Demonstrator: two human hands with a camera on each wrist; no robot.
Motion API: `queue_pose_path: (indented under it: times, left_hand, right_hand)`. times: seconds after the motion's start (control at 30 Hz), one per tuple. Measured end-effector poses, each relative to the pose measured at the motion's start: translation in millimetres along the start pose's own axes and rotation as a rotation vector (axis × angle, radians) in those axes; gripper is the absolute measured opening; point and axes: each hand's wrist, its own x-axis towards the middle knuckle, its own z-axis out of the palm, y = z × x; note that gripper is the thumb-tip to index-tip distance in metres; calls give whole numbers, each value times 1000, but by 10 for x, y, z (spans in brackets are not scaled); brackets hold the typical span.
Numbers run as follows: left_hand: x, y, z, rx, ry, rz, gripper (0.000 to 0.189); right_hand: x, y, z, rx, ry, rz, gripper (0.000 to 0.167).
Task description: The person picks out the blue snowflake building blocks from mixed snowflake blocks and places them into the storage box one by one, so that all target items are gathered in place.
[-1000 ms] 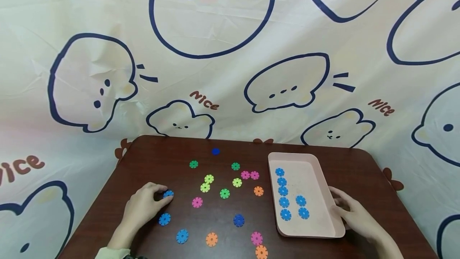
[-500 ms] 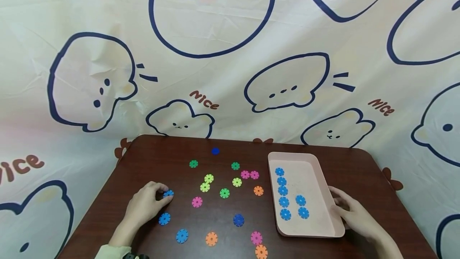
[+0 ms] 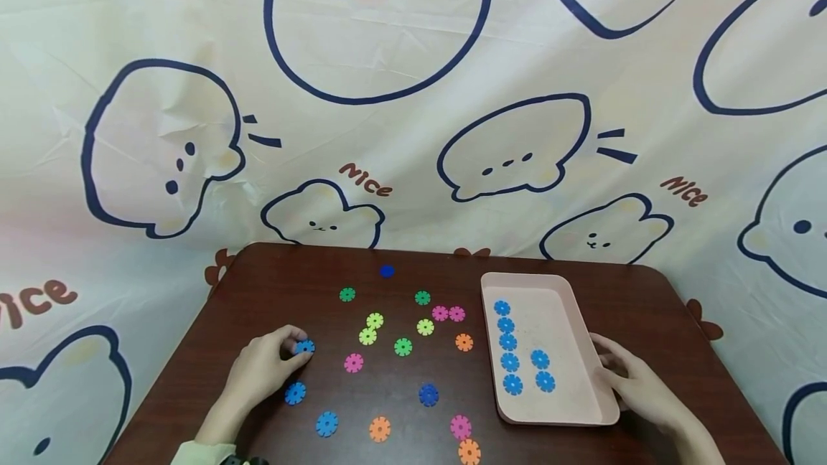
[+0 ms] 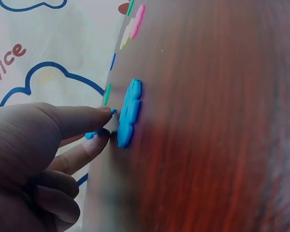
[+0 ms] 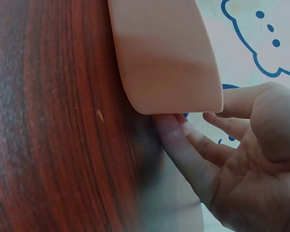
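Observation:
In the head view, my left hand (image 3: 266, 364) pinches a light blue notched plastic disc (image 3: 304, 347) between thumb and fingers at the table's left side. A second light blue disc (image 3: 295, 393) lies just below that hand, and another blue disc (image 3: 326, 424) is nearer the front. The left wrist view shows the held disc (image 4: 91, 135) mostly covered by the fingers. On the right, my right hand (image 3: 636, 382) holds the side of a pale pink tray (image 3: 562, 407), with fingertips along its outer wall. Several light blue discs (image 3: 507, 342) lie in two columns inside the tray.
Between hand and tray, several loose discs are spread over the dark wooden table (image 3: 388, 397): green (image 3: 403, 346), yellow (image 3: 425, 326), pink (image 3: 353, 363), orange (image 3: 380, 429) and dark blue (image 3: 428, 395). A patterned cloth (image 3: 413, 128) hangs behind the table.
The disc in my left hand has shifted very slightly right and shows a little more between the fingertips. My right hand and the tray stay put.

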Motion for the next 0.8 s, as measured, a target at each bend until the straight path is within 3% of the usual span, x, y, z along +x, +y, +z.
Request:
queue_pose_path:
  times: [0.17,0.43,0.8]
  left_hand:
    - [3,20,16,-30,13,3,27]
    - [21,154,68,-117,56,83,25]
    - [64,471,178,-224,42,162,27]
  right_hand:
    - [4,-15,-2,-4,-3,-7,66]
    - [-8,-26,2,5,-9,-12,66]
    - [-23,-25,1,18,-14,-11,65]
